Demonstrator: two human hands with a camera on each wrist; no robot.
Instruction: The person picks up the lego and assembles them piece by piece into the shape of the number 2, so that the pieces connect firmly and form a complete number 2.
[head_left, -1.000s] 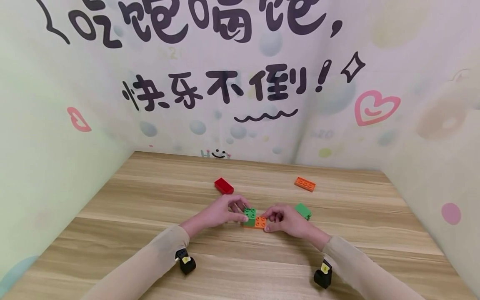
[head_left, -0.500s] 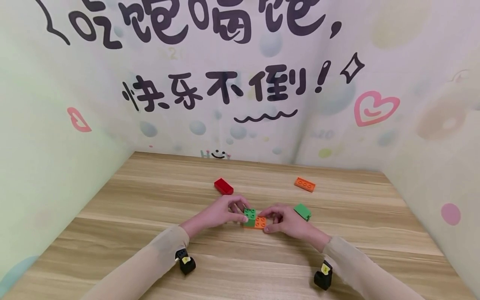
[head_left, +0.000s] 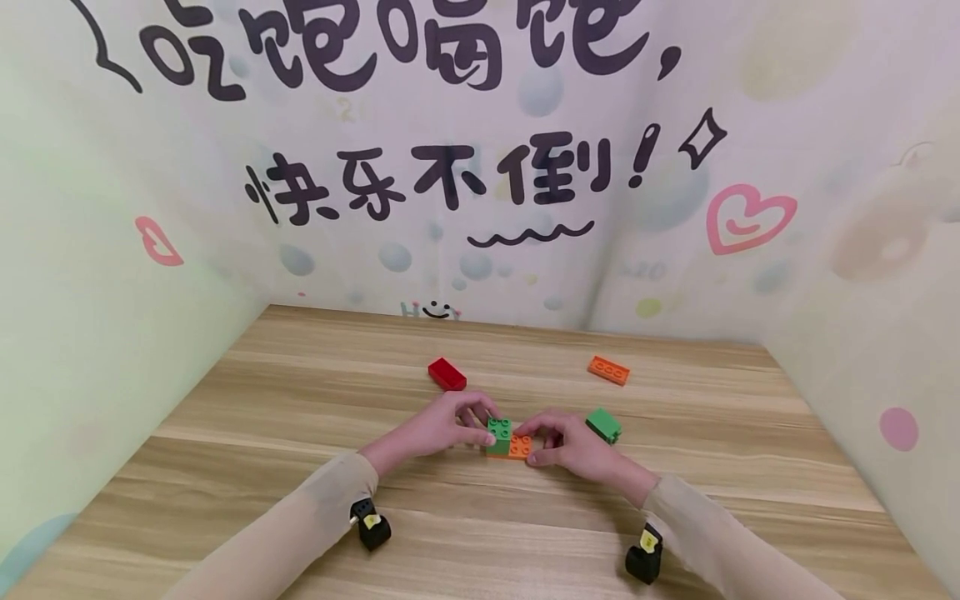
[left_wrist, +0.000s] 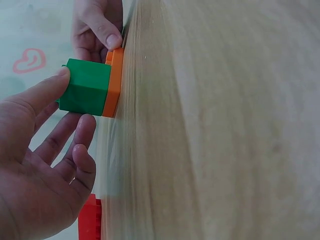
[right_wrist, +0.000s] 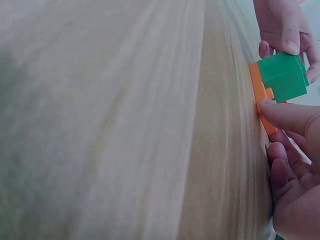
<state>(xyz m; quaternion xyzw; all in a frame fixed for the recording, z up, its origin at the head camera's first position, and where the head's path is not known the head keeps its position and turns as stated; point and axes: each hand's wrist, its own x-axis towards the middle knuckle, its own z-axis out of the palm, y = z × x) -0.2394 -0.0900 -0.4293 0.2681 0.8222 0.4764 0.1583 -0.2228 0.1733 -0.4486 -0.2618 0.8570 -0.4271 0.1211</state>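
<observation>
A green toy building brick (head_left: 498, 437) with studs on top sits on the left half of a flat orange brick (head_left: 521, 447), which lies on the table. My left hand (head_left: 450, 423) holds the green brick, thumb on its near side (left_wrist: 87, 87) and other fingers behind. On the bare right end of the orange brick, my right hand (head_left: 577, 446) pinches with thumb and fingers. In the right wrist view, the thumb lies against the orange brick (right_wrist: 255, 82), while its far side is hidden.
A red brick (head_left: 447, 374) lies behind my left hand. Another green brick (head_left: 603, 425) lies on its side just beyond my right hand. Farther back is an upturned orange brick (head_left: 608, 370). A printed cloth (head_left: 525, 275) hangs along the rear edge of the wooden table (head_left: 480, 533).
The right fingertips have shifted slightly left over the orange brick. My left hand and the stacked bricks look unmoved.
</observation>
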